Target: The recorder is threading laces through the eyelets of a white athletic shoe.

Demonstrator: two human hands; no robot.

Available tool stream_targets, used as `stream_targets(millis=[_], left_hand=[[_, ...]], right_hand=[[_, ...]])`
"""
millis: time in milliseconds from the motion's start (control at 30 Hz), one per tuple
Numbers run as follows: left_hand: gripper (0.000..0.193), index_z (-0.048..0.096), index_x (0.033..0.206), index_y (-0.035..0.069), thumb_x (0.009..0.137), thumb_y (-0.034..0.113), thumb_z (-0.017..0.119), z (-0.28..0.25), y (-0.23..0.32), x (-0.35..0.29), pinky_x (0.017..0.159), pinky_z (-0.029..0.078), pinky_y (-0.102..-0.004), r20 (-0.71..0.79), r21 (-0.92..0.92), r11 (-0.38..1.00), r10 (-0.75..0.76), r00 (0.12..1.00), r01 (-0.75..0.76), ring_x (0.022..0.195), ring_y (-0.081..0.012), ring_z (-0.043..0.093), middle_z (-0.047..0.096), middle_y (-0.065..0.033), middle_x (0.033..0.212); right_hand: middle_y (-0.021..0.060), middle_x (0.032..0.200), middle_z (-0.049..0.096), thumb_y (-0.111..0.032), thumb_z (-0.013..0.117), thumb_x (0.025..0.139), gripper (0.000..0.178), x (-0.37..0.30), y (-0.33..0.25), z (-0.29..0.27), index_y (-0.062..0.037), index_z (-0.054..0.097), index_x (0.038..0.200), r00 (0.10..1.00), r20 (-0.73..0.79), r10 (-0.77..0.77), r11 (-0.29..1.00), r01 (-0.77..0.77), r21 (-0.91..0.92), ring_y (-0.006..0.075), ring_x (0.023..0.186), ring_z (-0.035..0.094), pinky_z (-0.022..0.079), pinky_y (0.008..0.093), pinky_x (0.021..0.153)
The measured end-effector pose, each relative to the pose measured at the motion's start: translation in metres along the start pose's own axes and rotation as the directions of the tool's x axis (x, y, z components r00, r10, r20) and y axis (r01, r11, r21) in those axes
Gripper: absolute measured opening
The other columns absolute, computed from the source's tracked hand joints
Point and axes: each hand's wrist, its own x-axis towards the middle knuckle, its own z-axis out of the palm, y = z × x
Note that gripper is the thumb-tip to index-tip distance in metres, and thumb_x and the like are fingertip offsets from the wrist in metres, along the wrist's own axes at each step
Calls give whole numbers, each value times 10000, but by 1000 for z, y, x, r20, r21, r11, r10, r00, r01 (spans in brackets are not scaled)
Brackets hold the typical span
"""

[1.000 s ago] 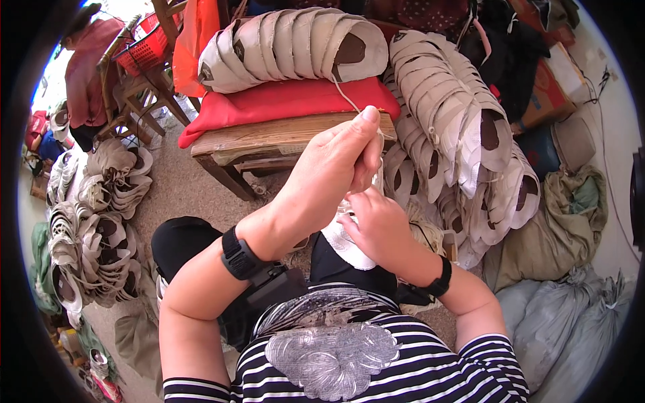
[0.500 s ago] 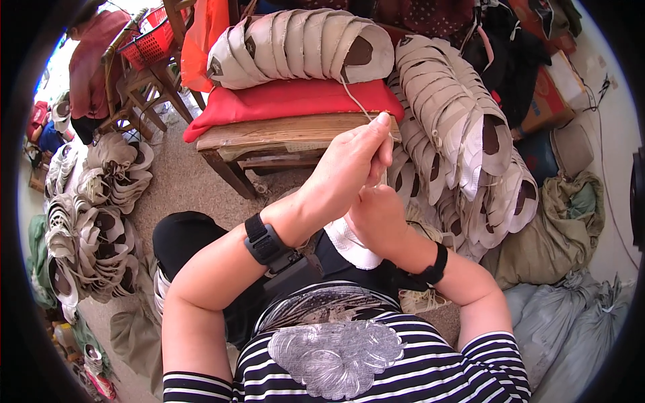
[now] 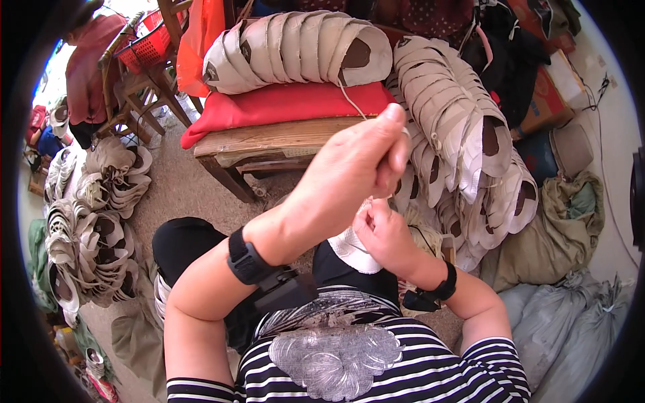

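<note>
White piece (image 3: 353, 252): rounded end pointing away from bench (image 3: 269, 139); long axis partly hiding
Look: showing pale texture
Left hand (image 3: 356, 164): curling; grasp unclear
Right hand (image 3: 388, 236): curling; grasp unclear

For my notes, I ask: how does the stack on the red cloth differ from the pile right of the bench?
The stack lies crosswise on the red cloth, while the pile's top rows slant down the picture. The stack is one row, the pile several rows. Both show overlapping pale pieces with brown patches.
</note>
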Motion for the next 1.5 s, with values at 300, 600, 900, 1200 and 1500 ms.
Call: stream_targets(millis=[300,600,900,1200,1500], left_hand=[[226,566,974,37,1053,207,440,-92,29,-39,529,325,-231,-310,-469,843,122,943,-263,551,-72,384,480,2,752],[177,523,937,-2,1037,95,414,-245,21,-146,650,347,-291,-729,-544,650,-54,682,-530,594,-98,379,370,8,692],[180,570,1046,-33,1015,47,412,-336,38,-207,658,356,-300,-843,-405,654,2,537,-639,590,-126,372,353,4,650],[389,456,1318,-47,936,11,409,-343,56,-232,638,388,-276,-895,186,866,345,284,-464,667,-101,428,411,2,748],[299,552,1193,48,913,63,657,-149,-69,-103,666,497,-231,-438,704,706,343,831,79,772,-82,586,600,-33,1017]], right_hand=[[21,880,607,-177,557,999,195,50,-10,-66,-43,628,876,979,201,-46,714,-109,692,144,888,581,438,285,915],[-4,660,484,-211,549,976,247,52,54,-88,-70,552,773,956,239,170,-85,-227,970,148,694,518,482,356,829],[-44,613,388,-146,569,946,159,32,88,-161,-46,569,822,933,54,356,-117,-13,993,88,545,384,367,261,601],[-22,641,356,-116,456,1021,144,-73,176,-344,12,521,1019,583,-491,648,319,378,869,91,481,302,284,249,453],[-92,756,538,-204,561,998,148,-25,73,-125,-114,677,1018,864,-186,467,818,-343,461,-8,595,391,296,171,510]])
